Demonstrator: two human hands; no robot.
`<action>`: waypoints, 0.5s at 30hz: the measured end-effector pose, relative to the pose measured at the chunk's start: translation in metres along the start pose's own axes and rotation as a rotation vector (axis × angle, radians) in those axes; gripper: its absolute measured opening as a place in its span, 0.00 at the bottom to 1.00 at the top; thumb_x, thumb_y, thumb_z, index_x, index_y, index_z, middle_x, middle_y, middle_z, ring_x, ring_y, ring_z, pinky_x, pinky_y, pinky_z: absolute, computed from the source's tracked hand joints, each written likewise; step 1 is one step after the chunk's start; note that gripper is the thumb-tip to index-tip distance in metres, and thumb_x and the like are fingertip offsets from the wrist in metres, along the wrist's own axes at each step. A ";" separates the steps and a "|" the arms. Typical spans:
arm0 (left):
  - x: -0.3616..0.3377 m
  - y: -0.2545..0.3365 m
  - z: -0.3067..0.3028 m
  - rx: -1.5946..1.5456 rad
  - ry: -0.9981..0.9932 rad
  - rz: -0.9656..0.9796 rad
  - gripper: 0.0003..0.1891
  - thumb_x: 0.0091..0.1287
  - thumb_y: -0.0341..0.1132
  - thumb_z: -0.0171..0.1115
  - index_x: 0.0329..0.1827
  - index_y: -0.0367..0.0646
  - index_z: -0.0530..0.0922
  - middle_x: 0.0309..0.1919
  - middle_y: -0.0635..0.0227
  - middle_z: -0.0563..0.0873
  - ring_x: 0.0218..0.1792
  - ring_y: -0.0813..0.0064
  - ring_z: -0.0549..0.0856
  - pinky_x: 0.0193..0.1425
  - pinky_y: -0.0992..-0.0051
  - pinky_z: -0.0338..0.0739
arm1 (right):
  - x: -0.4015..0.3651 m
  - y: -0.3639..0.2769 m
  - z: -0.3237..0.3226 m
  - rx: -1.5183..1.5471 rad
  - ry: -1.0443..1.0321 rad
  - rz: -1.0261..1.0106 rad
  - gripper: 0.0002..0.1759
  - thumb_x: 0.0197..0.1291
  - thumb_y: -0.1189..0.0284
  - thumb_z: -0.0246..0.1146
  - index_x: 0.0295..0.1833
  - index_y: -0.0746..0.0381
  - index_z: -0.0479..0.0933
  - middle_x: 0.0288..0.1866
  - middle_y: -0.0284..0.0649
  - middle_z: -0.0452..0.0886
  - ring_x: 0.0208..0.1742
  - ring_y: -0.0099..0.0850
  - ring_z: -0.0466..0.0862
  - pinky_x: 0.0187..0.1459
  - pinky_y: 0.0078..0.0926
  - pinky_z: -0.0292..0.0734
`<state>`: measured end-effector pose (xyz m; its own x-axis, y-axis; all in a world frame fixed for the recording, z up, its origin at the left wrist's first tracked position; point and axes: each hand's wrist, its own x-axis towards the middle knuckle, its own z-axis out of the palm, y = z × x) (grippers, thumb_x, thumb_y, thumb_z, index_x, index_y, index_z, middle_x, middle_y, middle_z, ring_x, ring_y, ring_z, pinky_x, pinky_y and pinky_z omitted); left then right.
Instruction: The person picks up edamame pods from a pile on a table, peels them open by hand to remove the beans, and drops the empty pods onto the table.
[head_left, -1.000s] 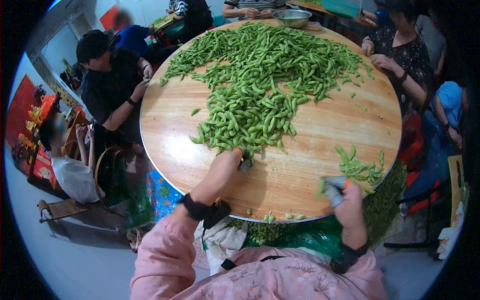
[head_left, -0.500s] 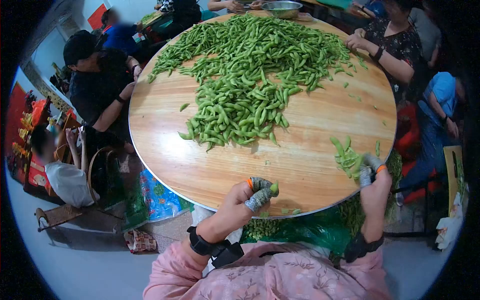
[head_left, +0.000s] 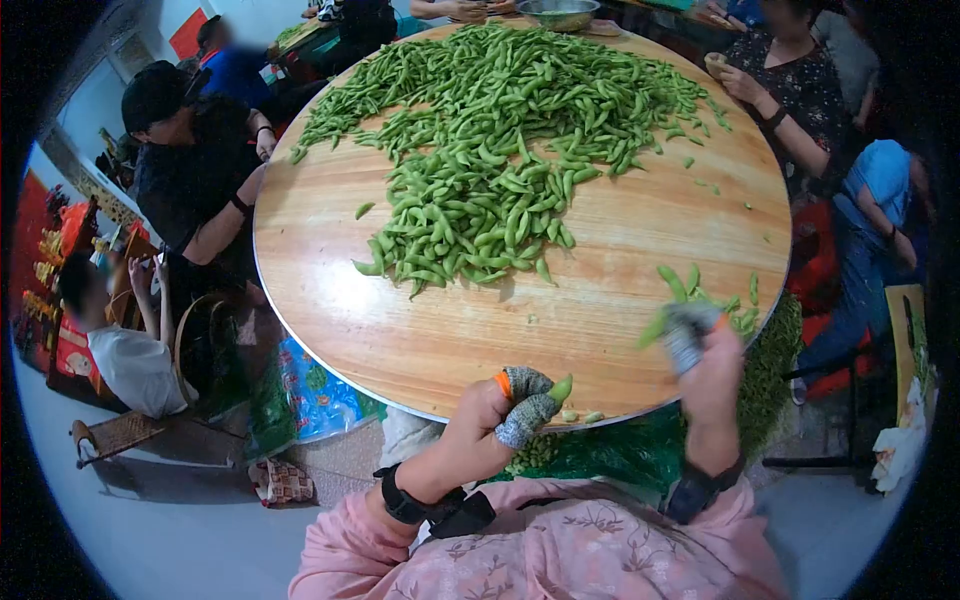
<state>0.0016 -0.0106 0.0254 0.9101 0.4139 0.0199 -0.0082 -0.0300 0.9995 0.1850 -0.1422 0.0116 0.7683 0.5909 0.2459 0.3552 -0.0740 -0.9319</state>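
My left hand (head_left: 478,420), with grey finger covers and an orange band, pinches a green soybean pod (head_left: 563,388) above the table's near edge. Slightly blurred, my right hand (head_left: 712,372) wears similar covers. A second soybean pod (head_left: 653,328) sticks out from its fingertips. Just beyond that hand lie several loose pods (head_left: 679,284) in a small group. Small pale green beans (head_left: 594,416) rest on the edge beside my left hand. A large heap of soybean pods (head_left: 470,225) covers the table's middle and far side.
The round wooden table (head_left: 320,290) spans the view before me. Green plastic (head_left: 620,448) lies below its near edge, and more pods or stems (head_left: 765,395) are piled at lower right. A metal bowl (head_left: 560,13) stands at the far edge. People sit around the table.
My right hand has moved left from the small group of pods, with a pod in its fingers. My left hand stays near the edge; its pod shows more.
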 end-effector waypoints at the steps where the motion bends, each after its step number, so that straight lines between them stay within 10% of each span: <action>1: -0.001 0.001 0.000 -0.036 0.007 -0.008 0.06 0.61 0.34 0.52 0.31 0.40 0.71 0.23 0.78 0.72 0.23 0.88 0.70 0.26 0.87 0.64 | 0.009 0.011 -0.018 -0.120 0.139 0.009 0.12 0.48 0.83 0.56 0.42 0.69 0.72 0.36 0.38 0.77 0.35 0.22 0.75 0.39 0.20 0.70; 6: 0.004 -0.003 0.003 -0.195 -0.006 -0.094 0.06 0.61 0.35 0.52 0.33 0.41 0.72 0.23 0.78 0.73 0.23 0.88 0.70 0.26 0.87 0.64 | 0.018 0.030 -0.057 -0.718 0.195 -0.084 0.12 0.49 0.81 0.54 0.42 0.69 0.72 0.32 0.39 0.77 0.32 0.24 0.75 0.37 0.22 0.71; 10: 0.007 -0.003 0.008 -0.187 -0.015 -0.094 0.07 0.61 0.36 0.53 0.34 0.41 0.72 0.24 0.77 0.73 0.22 0.88 0.70 0.25 0.87 0.63 | 0.013 0.021 -0.038 -0.327 0.119 0.129 0.13 0.47 0.81 0.55 0.42 0.67 0.73 0.29 0.43 0.77 0.30 0.33 0.77 0.35 0.24 0.71; 15: 0.006 -0.005 0.010 -0.285 0.031 -0.146 0.08 0.61 0.37 0.53 0.33 0.41 0.72 0.23 0.78 0.73 0.22 0.88 0.69 0.25 0.87 0.63 | 0.029 0.034 -0.017 -0.534 0.008 -0.130 0.08 0.45 0.79 0.54 0.33 0.65 0.76 0.27 0.43 0.76 0.28 0.26 0.75 0.32 0.26 0.70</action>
<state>0.0113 -0.0171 0.0205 0.8971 0.4228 -0.1281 0.0022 0.2857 0.9583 0.2285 -0.1412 -0.0088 0.7030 0.6168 0.3541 0.6671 -0.3993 -0.6289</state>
